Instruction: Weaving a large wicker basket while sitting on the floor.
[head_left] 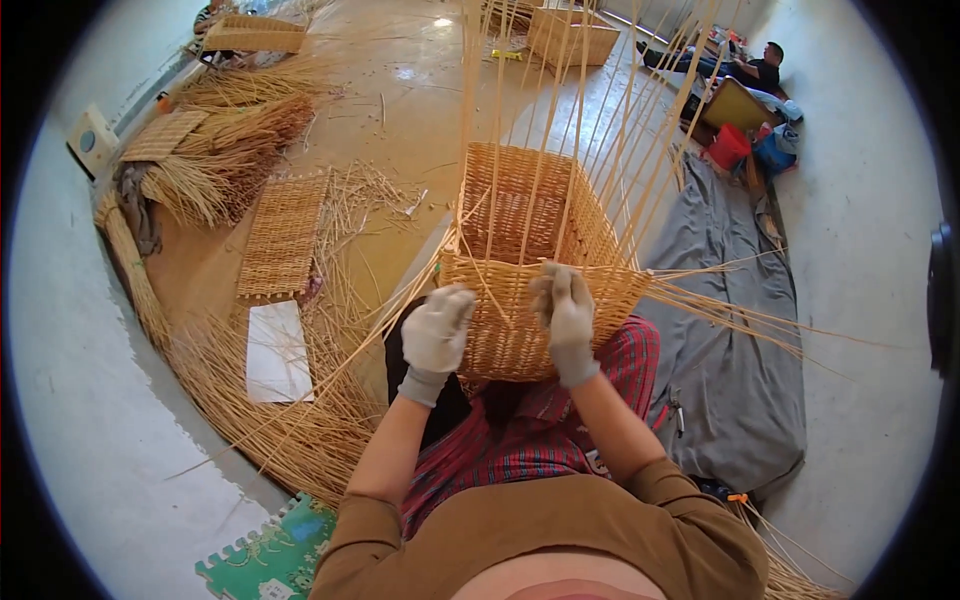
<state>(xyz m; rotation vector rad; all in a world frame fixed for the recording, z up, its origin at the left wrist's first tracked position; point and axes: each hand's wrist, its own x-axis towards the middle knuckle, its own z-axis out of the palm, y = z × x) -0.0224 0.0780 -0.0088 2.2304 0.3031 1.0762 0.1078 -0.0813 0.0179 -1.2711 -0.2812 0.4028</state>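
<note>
A woven wicker basket (pixel 500 350) rests on my lap, long upright strands rising from its walls and more strands trailing out sideways from its front corners. My left hand (pixel 437 330), in a pale glove, is closed at the front left of the basket; what its fingers hold is unclear. My right hand (pixel 566 315), also gloved, has its fingers curled at the upper front wall, right of centre, on something I cannot make out. A loose strand slants across the front wall between my hands.
Cane bundles (pixel 240 130), a flat woven panel (pixel 280 235) and a white sheet (pixel 277 350) lie at left. A grey cloth (pixel 745 370) runs along the right. Another person (pixel 760 72) sits back right near red (pixel 727 145) and blue buckets (pixel 775 150). A wicker box (pixel 570 35) stands behind.
</note>
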